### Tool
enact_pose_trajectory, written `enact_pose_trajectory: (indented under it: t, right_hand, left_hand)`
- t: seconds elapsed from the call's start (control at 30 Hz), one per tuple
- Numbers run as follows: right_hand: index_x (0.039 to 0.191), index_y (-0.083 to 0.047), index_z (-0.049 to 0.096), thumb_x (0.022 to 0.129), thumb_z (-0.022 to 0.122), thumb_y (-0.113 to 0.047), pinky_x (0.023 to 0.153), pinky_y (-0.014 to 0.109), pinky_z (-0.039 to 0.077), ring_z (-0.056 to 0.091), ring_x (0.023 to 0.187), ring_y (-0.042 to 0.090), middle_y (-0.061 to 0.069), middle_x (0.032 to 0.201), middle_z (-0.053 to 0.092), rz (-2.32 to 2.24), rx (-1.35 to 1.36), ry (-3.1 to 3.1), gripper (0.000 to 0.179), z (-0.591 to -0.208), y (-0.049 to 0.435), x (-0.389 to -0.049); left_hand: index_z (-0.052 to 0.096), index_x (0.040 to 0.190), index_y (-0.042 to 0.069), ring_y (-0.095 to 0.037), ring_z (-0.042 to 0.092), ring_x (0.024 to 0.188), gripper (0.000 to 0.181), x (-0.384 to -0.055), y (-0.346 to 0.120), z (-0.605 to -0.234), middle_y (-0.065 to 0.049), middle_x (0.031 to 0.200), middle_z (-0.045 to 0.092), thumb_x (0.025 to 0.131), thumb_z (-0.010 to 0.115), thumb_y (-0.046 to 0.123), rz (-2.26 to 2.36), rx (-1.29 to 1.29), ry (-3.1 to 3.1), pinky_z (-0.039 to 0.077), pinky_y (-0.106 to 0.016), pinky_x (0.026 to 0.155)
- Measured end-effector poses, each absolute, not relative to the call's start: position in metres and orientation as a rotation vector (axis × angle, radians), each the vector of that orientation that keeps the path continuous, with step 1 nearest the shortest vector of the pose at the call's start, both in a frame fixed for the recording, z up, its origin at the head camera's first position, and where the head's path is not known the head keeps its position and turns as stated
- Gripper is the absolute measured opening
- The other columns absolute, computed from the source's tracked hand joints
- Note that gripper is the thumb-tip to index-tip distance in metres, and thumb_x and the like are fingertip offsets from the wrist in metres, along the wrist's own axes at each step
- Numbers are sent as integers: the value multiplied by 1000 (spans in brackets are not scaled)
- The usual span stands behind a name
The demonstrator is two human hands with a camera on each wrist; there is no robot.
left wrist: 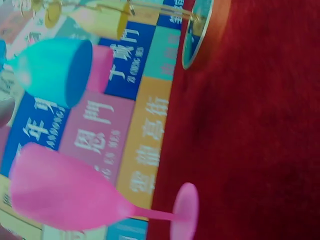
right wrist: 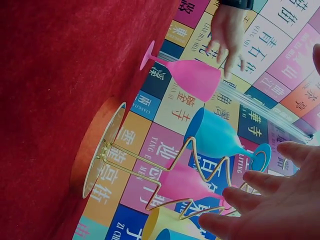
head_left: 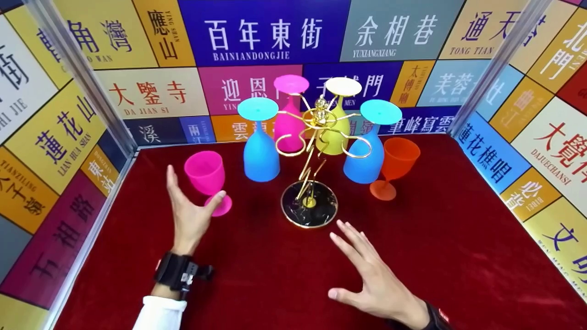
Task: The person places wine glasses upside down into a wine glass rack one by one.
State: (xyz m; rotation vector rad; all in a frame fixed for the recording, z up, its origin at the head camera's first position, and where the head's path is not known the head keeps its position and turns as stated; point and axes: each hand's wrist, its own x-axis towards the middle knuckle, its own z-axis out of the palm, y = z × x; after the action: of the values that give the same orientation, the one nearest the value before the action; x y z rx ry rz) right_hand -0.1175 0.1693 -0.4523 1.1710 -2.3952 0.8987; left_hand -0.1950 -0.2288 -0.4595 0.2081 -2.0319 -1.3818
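An upright pink goblet (head_left: 206,172) stands on the red cloth at the left, seen from the side in the left wrist view (left wrist: 70,192). Beside it is my left hand (head_left: 190,224), fingers extended and thumb spread, the thumb overlapping the goblet's stem in the head view. My right hand (head_left: 376,279) hovers with spread fingers in front of a gold wire rack with a round black base (head_left: 323,208), holding nothing. Upside down on the rack hang a left blue goblet (head_left: 261,158), a right blue goblet (head_left: 362,160), another pink goblet (head_left: 286,130) and a yellow goblet (head_left: 331,140).
An orange-red goblet (head_left: 400,160) stands upright right of the rack, partly behind the right blue goblet. Red cloth (head_left: 257,275) covers the table. Panels with colourful printed signs (head_left: 263,32) and metal corner posts (head_left: 82,73) enclose the back and sides.
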Motion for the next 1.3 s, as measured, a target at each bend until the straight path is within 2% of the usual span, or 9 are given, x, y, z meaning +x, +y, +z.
enact_pose_trajectory:
  t: [0.17, 0.3, 0.47, 0.63, 0.87, 1.03, 1.2, 1.3]
  right_hand:
    - [152, -9, 36, 79, 75, -54, 125, 28, 7, 31, 145, 39, 17, 160, 28, 898, 1175, -2396, 94, -453, 169, -118]
    - [152, -9, 36, 79, 75, -53, 125, 27, 6, 32, 144, 40, 19, 159, 30, 895, 1176, -2392, 94, -455, 170, -119]
    - [153, -10, 35, 78, 76, -53, 125, 27, 7, 31, 145, 38, 18, 159, 29, 900, 1161, -2415, 94, -456, 171, -119]
    - [153, -10, 35, 79, 76, -51, 125, 25, 7, 30, 146, 36, 19, 159, 29, 911, 1157, -2440, 94, -460, 170, -119]
    - [152, -9, 36, 79, 76, -51, 124, 23, 8, 30, 146, 37, 17, 160, 29, 935, 1153, -2451, 93, -466, 170, -119]
    - [153, -13, 34, 78, 78, -47, 123, 20, 7, 29, 147, 33, 16, 160, 29, 953, 1132, -2478, 94, -468, 171, -119]
    - [153, -15, 34, 76, 80, -43, 123, 18, 8, 27, 148, 31, 14, 161, 29, 955, 1098, -2507, 95, -468, 172, -118]
    - [153, -13, 35, 76, 81, -43, 123, 18, 8, 27, 148, 31, 13, 161, 28, 949, 1086, -2512, 94, -467, 172, -119]
  left_hand:
    - [9, 158, 16, -23, 18, 153, 121, -205, -231, -480, -4, 165, 14, 69, 90, 21, -1443, 210, -1998, 19, -43, 124]
    - [8, 158, 23, -20, 22, 151, 121, -213, -233, -493, -2, 165, 18, 70, 90, 25, -1461, 200, -2003, 23, -40, 123]
    - [8, 158, 28, -22, 29, 149, 119, -216, -233, -492, -6, 163, 22, 71, 89, 25, -1520, 179, -1983, 26, -44, 122]
    - [10, 157, 26, -22, 33, 146, 115, -214, -234, -493, -8, 161, 27, 73, 88, 21, -1534, 195, -1989, 30, -42, 120]
    - [11, 157, 23, -22, 33, 146, 113, -220, -235, -497, -9, 161, 25, 74, 87, 23, -1535, 181, -1991, 30, -41, 120]
    - [11, 157, 20, -25, 37, 143, 110, -225, -234, -500, -11, 160, 27, 76, 85, 18, -1579, 182, -1968, 32, -42, 119]
    - [8, 157, 20, -30, 41, 138, 108, -219, -230, -483, -14, 158, 29, 79, 82, 15, -1814, 252, -1903, 36, -47, 115]
    - [8, 157, 24, -31, 41, 134, 107, -216, -228, -474, -16, 153, 31, 79, 82, 18, -1910, 321, -1883, 39, -48, 112]
